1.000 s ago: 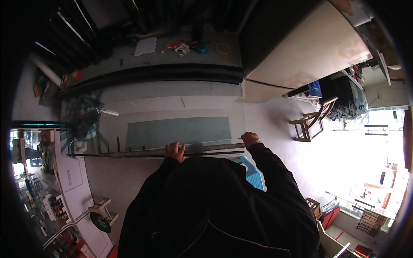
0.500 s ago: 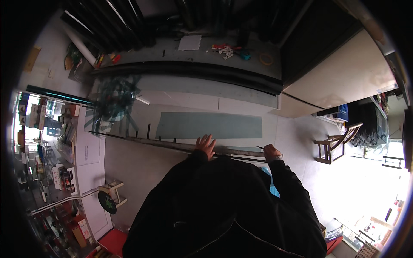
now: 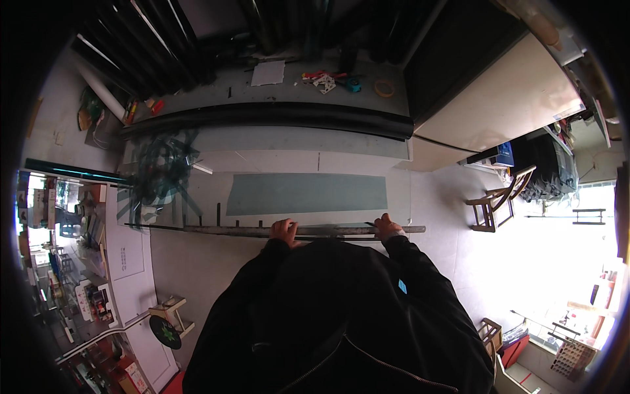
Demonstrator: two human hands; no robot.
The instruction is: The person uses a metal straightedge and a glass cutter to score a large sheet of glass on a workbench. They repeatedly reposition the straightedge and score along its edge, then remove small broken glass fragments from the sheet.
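1. Straightedge (image 3: 338,231), long and greyish, lies along the near edge of the pale table (image 3: 262,163), just in front of your body; its long axis runs left to right, and its right end pokes out past your right hand.
2. Your left hand (image 3: 283,232) is on the straightedge, fingers bent and slightly parted; you may be gripping or just pressing, I can't tell which.
3. Your right hand (image 3: 389,226) sits farther along it, fingers curled closed around a slim dark tool (image 3: 370,224) whose visible end points left; its exact kind is too small to tell.
4. Beyond your hands, the teal sheet (image 3: 308,194) lies flat, its long sides running roughly the same way as the straightedge. Short dark strips (image 3: 218,213) jut away from you, nearly square to the straightedge.
5. To your left on the table, you have a loose tangle of clear film (image 3: 161,174). Farther back, a black roll (image 3: 269,117) stretches left to right.
6. At far left, the display case (image 3: 134,230) holds many small goods and boxes, mostly too small to make out.
7. Behind the black roll, your grey shelf (image 3: 210,95) bears white paper (image 3: 268,73) and a tape ring (image 3: 384,88).
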